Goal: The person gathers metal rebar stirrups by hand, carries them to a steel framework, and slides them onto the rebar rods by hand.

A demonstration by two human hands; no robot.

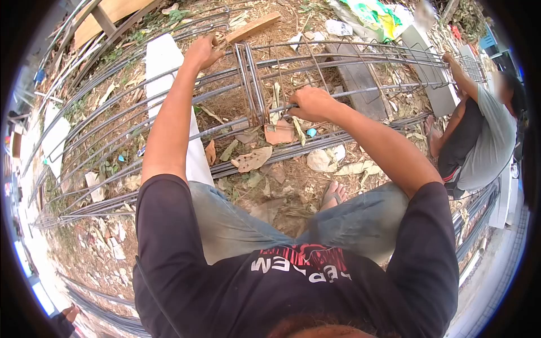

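A long cage of steel reinforcing bars (332, 58) lies across the ground in front of me. My left hand (202, 53) is at its far side, fingers curled over a far bar just left of a bunch of rectangular stirrups (246, 84). The stirrups stand close together around the long bars. Right of them, my right hand (311, 103) is closed around a near-side bar, with its fingertips partly hidden. Past my right hand, more stirrups are spaced along the cage toward a seated person (487, 129), whose hand (448, 59) touches its far right end.
A white board (163, 73) and dark planks (360, 84) lie under the bars. A wooden block (252, 27) is beyond the stirrups. Loose bars (332, 141) run along the ground near my feet, among dry leaves and a brick piece (279, 133). A green-yellow sack (375, 17) lies at the back.
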